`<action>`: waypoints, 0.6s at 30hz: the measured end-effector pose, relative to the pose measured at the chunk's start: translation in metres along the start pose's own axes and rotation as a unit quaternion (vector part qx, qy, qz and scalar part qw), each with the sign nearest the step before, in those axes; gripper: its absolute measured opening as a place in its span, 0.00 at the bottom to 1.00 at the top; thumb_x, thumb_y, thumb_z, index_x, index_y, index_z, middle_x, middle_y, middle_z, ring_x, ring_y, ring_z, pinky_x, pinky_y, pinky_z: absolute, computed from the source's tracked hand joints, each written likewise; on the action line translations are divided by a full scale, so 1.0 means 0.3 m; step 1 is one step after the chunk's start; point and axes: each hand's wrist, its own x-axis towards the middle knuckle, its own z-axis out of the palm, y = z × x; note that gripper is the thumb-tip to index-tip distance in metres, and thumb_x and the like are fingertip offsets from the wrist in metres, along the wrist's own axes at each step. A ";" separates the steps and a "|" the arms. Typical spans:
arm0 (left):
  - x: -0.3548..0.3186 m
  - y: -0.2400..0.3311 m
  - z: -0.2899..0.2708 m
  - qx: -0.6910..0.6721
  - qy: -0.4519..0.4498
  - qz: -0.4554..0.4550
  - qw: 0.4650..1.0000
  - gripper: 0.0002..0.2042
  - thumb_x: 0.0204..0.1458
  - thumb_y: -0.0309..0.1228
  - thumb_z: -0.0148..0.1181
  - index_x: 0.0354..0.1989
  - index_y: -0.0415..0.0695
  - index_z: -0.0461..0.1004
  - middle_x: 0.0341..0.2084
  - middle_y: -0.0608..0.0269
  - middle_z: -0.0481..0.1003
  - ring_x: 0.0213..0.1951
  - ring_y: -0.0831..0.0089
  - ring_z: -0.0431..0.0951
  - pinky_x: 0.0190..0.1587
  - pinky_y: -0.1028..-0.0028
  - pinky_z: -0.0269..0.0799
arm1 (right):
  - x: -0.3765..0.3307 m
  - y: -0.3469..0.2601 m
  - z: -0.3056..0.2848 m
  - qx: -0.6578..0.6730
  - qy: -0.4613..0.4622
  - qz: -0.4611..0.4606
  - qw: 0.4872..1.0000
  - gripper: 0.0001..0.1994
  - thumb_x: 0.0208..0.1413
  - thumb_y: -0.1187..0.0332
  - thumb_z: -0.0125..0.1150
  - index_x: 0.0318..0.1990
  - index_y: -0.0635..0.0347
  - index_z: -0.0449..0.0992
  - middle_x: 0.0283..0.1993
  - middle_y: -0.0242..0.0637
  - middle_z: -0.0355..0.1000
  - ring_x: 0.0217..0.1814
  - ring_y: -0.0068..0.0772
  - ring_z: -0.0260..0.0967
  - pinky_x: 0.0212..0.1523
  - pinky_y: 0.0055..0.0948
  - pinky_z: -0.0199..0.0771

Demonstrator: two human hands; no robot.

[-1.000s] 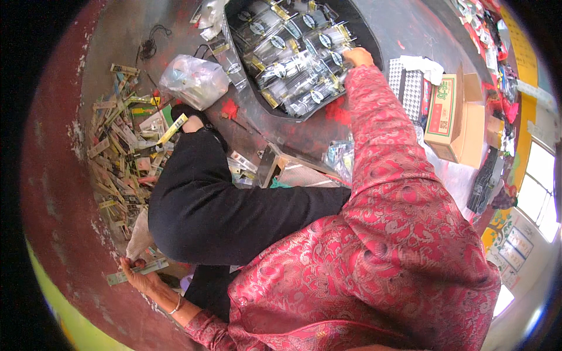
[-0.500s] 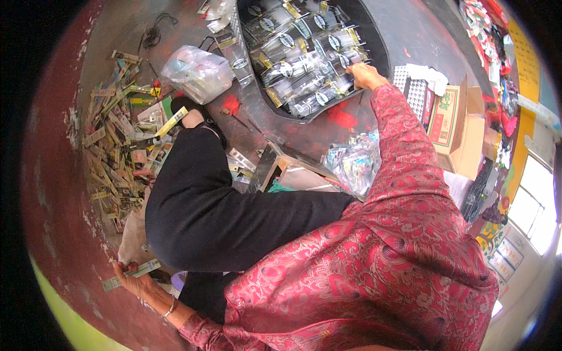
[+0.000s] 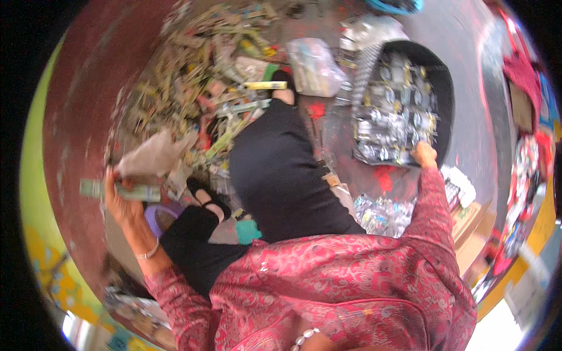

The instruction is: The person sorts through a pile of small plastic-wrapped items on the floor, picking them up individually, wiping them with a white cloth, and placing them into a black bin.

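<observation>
Left hand (image 3: 120,202), at nine o'clock: closed around a flat greenish packet (image 3: 120,190).
Right hand (image 3: 424,155), at two o'clock: resting on the near rim of a black tub (image 3: 442,88) filled with silvery sachets (image 3: 389,117); grip cannot be told.
Heap of loose packets (image 3: 205,99), at eleven o'clock, on the floor.
Clear plastic bag (image 3: 313,67), at twelve o'clock, between heap and tub.

Layout. The heap of flat cardboard packets (image 3: 205,88) lies on the floor at left; the black round basin (image 3: 436,76) of silvery sachets (image 3: 389,117) lies at right, with the clear plastic bag (image 3: 313,67) between them. The left hand (image 3: 120,202) holds a long packet (image 3: 120,190) beside the heap; the right hand (image 3: 424,155) rests at the basin's near edge.
</observation>
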 end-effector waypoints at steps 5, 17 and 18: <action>0.060 0.029 -0.121 -0.052 -0.161 0.034 0.985 0.08 0.51 0.29 0.53 0.35 0.38 0.71 0.29 0.64 0.72 0.27 0.77 0.67 0.25 0.82 0.59 | -0.054 -0.197 -0.449 0.133 0.115 -0.227 0.958 0.15 0.45 0.59 0.57 0.29 0.66 0.73 0.26 0.49 0.70 0.32 0.41 0.70 0.34 0.34 0.68; -0.031 0.154 -0.021 -0.176 -0.357 0.052 0.916 0.19 0.55 0.31 0.45 0.54 0.39 0.59 0.35 0.61 0.69 0.24 0.82 0.63 0.20 0.88 0.56 | -1.014 -1.536 -1.271 0.228 -0.268 -0.787 0.506 0.38 0.44 0.52 0.61 0.58 0.61 0.50 0.55 0.41 0.57 0.56 0.34 0.55 0.54 0.31 0.59; -0.030 0.165 -0.040 -0.168 -0.347 0.056 0.921 0.20 0.55 0.33 0.45 0.56 0.40 0.58 0.36 0.63 0.68 0.24 0.83 0.60 0.20 0.89 0.56 | -1.053 -1.596 -1.250 0.253 -0.346 -0.793 0.432 0.29 0.47 0.55 0.60 0.52 0.64 0.62 0.48 0.37 0.67 0.50 0.27 0.61 0.50 0.27 0.62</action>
